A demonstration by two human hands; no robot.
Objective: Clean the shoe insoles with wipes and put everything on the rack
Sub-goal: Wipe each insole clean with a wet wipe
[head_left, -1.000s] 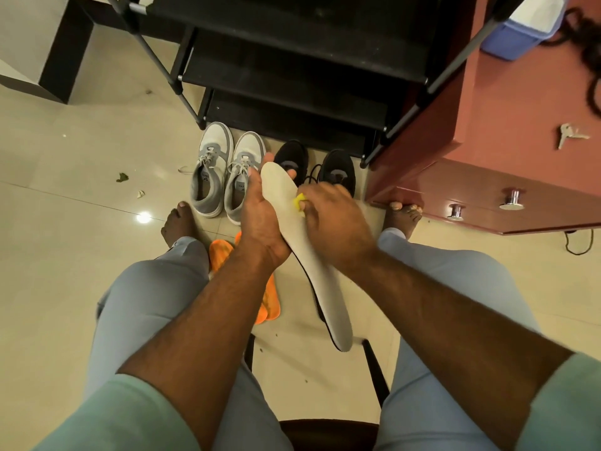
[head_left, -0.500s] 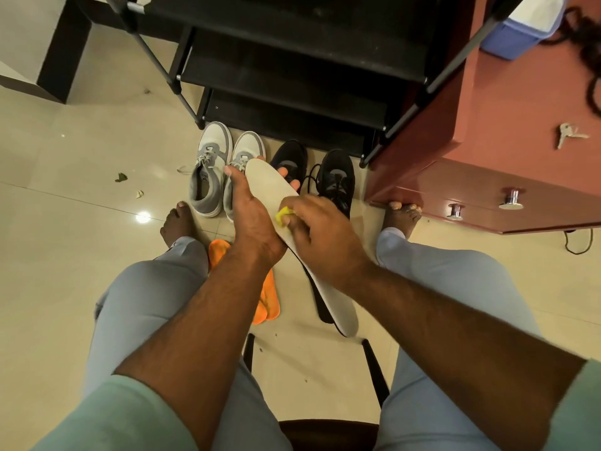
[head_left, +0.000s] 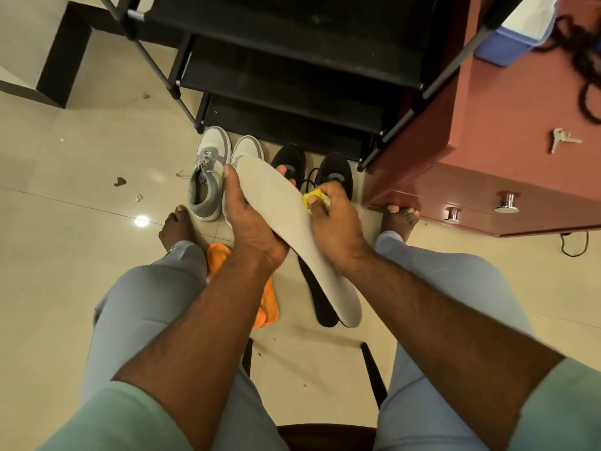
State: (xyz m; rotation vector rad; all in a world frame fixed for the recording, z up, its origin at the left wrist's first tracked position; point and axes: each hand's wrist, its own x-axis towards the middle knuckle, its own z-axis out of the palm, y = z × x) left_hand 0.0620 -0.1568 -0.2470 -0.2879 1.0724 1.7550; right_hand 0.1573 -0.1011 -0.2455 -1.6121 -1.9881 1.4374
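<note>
I sit with my knees apart and hold the grey insole up over the floor, its toe end pointing toward the shoes and its heel end toward my lap. My left hand grips it from the left, thumb on the top edge near the toe, fingers wrapped under so two fingertips show past the far edge. My right hand pinches a small yellow wipe between thumb and fingers and presses it against the right edge of the insole, about a third of the way down from the toe. Below the insole a black insole lies on the tiles, partly hidden, and an orange insole lies beside my left leg. The grey sneakers and black sneakers stand side by side on the floor just in front of the black shoe rack. A red-brown cabinet stands at my right, with keys on top
</note>
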